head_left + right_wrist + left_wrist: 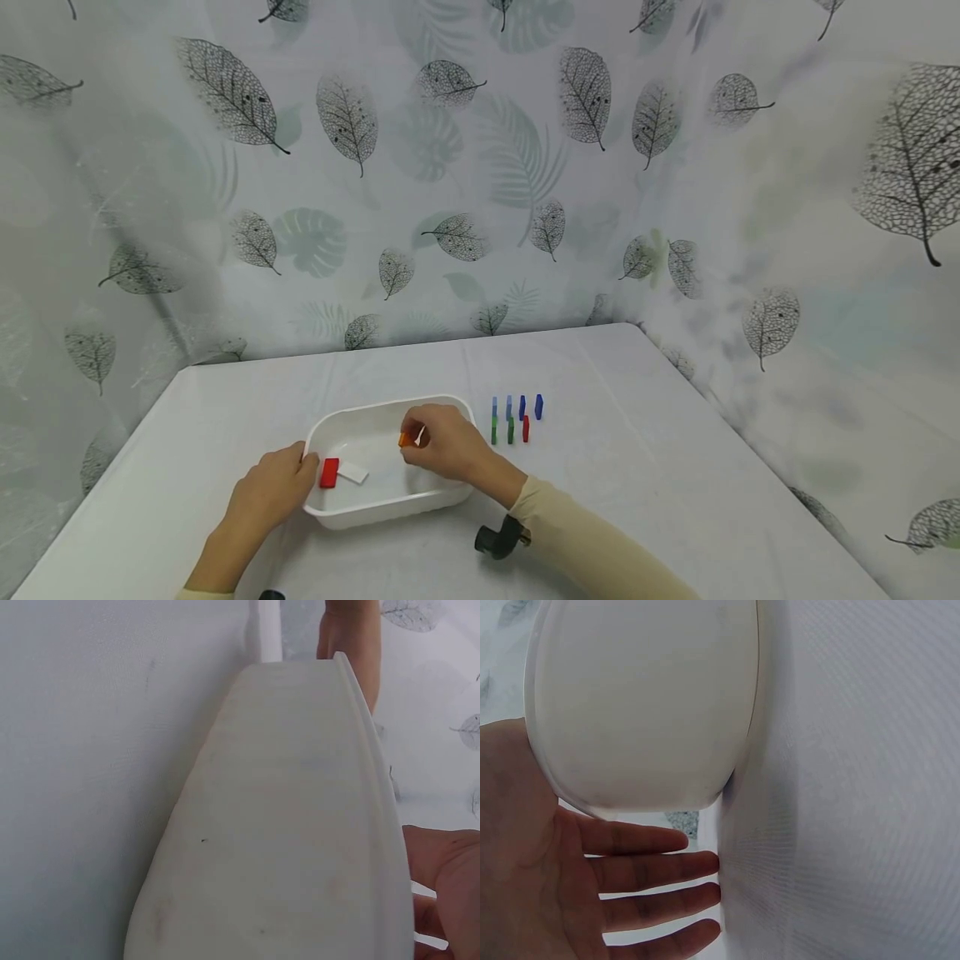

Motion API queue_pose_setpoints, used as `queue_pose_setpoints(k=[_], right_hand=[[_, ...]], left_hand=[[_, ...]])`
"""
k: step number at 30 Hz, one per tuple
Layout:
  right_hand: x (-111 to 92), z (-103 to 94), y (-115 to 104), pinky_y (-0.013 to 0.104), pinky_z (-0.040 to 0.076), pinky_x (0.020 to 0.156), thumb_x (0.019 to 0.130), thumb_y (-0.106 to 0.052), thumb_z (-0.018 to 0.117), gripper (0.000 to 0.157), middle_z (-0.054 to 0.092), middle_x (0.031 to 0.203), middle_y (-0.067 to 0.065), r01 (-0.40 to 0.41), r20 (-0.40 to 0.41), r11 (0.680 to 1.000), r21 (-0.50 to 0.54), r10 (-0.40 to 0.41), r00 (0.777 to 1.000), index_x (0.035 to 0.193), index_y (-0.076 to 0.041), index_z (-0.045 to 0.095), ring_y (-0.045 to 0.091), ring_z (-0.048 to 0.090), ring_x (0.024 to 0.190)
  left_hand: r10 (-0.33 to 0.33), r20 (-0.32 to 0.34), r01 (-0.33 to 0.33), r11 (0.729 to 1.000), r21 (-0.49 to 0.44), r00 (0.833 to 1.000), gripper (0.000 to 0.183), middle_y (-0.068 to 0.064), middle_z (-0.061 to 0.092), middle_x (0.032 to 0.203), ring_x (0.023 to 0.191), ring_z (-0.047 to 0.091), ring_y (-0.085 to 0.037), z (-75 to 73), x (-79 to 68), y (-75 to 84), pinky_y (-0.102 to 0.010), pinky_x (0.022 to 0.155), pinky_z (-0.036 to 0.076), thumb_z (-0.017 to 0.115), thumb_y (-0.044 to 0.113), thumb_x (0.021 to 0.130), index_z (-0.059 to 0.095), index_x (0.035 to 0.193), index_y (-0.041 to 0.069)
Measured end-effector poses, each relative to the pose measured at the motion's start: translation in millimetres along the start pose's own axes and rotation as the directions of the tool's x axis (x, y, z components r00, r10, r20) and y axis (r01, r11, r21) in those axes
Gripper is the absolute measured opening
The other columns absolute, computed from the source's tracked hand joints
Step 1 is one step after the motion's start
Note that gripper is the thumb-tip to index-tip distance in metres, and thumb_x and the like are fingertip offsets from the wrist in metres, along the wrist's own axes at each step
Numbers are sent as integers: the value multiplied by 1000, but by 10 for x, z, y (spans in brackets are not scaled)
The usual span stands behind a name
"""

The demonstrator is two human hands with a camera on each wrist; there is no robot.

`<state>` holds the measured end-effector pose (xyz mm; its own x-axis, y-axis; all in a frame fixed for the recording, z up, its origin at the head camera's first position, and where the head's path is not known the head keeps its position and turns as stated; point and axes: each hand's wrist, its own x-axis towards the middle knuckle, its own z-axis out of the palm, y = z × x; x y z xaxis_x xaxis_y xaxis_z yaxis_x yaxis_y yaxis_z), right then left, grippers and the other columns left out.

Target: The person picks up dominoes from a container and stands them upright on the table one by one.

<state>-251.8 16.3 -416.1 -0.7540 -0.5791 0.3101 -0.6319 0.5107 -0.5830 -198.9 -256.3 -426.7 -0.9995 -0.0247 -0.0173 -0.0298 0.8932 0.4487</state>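
A white plastic tub [390, 500] stands on the table in the head view. Over its right half, my right hand [446, 442] pinches a small orange domino [406, 439] between thumb and fingertips. My left hand [273, 483] rests at the tub's left end, thumb side against the rim; in the left wrist view its fingers [652, 871] extend straight beside the outer wall. Inside, a red domino [329, 472] lies beside a white domino [352, 472]. The tub wall hides the orange domino from the right wrist view.
Right of the tub, small dominoes stand upright in two rows: light blue and dark blue ones [538, 407] behind, green ones [511, 430] and a red one [526, 429] in front. A leaf-patterned curtain [480, 183] rises behind the white-covered table [637, 467].
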Motion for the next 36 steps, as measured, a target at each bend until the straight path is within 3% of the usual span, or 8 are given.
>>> queue_pose_setpoints(k=[10, 18, 36], right_hand=[[-50, -129, 6, 20, 49, 68, 88, -6, 81, 14, 67, 89, -2, 20, -53, 997, 68, -16, 998, 99, -9, 72, 17, 65, 81], [-94, -212, 35, 22, 52, 69, 89, -7, 82, 17, 69, 92, -2, 5, -84, 993, 120, 5, 996, 104, -9, 73, 10, 62, 81], [-208, -367, 125, 27, 55, 69, 90, -9, 80, 15, 70, 93, -4, -1, -184, 990, 142, 27, 983, 104, -9, 74, 11, 63, 81]], left_hand=[[-1, -1, 1, 1000, 3, 1000, 35, -5, 52, 73, 67, 52, -23, -12, -13, -2, -38, 55, 46, 45, 25, 104, 61, 112, -6], [-7, 6, 8, 1000, -10, 1000, 35, -5, 51, 72, 66, 51, -22, 1, -8, -23, -37, 54, 44, 44, 26, 105, 61, 111, -5], [-4, 8, 4, 1000, -3, 1000, 34, -5, 51, 72, 66, 51, -22, -13, -25, -9, -38, 55, 44, 44, 25, 105, 61, 110, -4]])
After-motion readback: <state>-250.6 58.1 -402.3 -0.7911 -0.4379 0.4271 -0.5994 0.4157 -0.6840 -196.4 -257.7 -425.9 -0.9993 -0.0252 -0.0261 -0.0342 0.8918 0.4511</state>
